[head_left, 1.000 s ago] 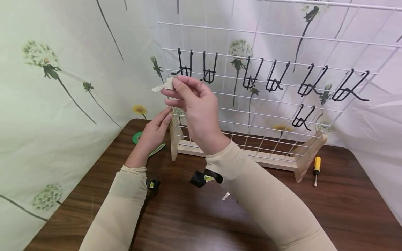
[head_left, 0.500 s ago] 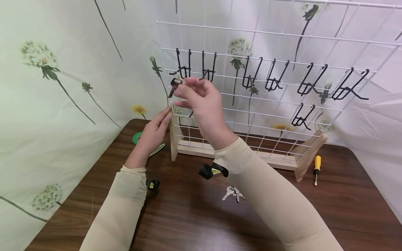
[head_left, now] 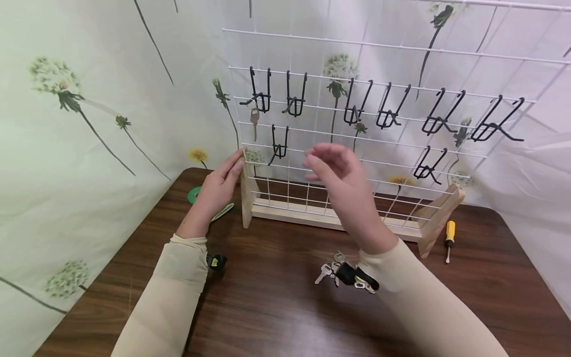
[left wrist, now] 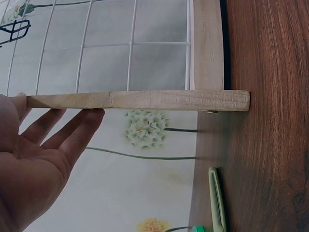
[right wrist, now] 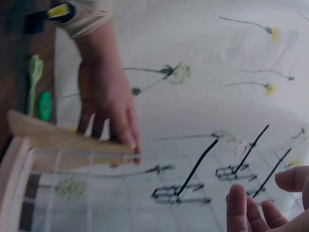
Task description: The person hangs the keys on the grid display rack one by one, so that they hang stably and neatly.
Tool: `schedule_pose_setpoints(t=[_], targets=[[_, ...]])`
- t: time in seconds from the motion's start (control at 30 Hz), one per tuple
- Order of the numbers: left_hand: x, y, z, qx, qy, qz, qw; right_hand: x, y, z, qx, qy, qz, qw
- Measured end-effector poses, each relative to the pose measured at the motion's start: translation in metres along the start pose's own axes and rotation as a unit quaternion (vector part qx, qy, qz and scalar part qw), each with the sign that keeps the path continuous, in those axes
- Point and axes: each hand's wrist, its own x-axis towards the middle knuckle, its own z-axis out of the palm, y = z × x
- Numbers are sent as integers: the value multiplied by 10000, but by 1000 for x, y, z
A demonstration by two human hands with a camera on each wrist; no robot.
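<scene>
One key hung, right hand empty — left hand bracing rack

Head view looks down at the wire rack; both wrist views (close, sideways) share its wooden post.

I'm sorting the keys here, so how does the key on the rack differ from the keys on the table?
The key on the rack is single and hangs straight down from the leftmost top black hook; the keys on the table are a bunch, lying flat and fanned out on the wood near the right hand's wrist. Neither hand touches either. Both look like pale metal.
</scene>
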Motion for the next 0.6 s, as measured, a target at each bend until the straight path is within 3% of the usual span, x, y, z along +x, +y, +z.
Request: schedule_pose_setpoints(t=[0.33, 0.47, 0.6], targets=[[1, -3, 1, -3, 70, 22, 10000, -42, 67, -59, -732, 57, 1043, 9918], [2, -4, 1, -19, 75, 58, 10000, -54, 90, -74, -1141, -271, 1456, 9824], [2, -4, 2, -28, 50, 71, 10000, -60, 109, -84, -1721, -734, 1798, 9658]])
